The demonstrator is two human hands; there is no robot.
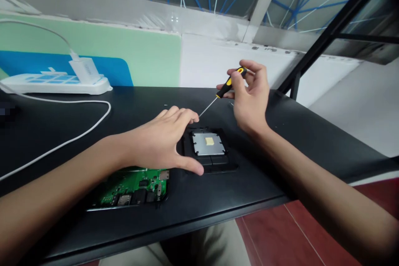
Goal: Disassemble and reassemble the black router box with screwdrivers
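My right hand [252, 95] is raised over the table and grips the black and yellow handle of a screwdriver [225, 88]. Its thin metal shaft slants down to the left, and the tip ends at the fingertips of my left hand [162, 139]; whether they touch, I cannot tell. That left hand is open, with its thumb stretched away from the fingers. Beside its thumb lies a black plastic cover [212, 161] with a silver metal plate [201, 146] and a small pale yellow pad [210, 141] on it. A green circuit board [131, 185] is partly hidden under my left hand and forearm.
A white power strip [62, 87] with a white charger [84, 70] plugged in stands at the back left. From there a white cable [93, 126] curves across the black table [193, 216]. A black metal frame [311, 58] rises at the right, by the wall.
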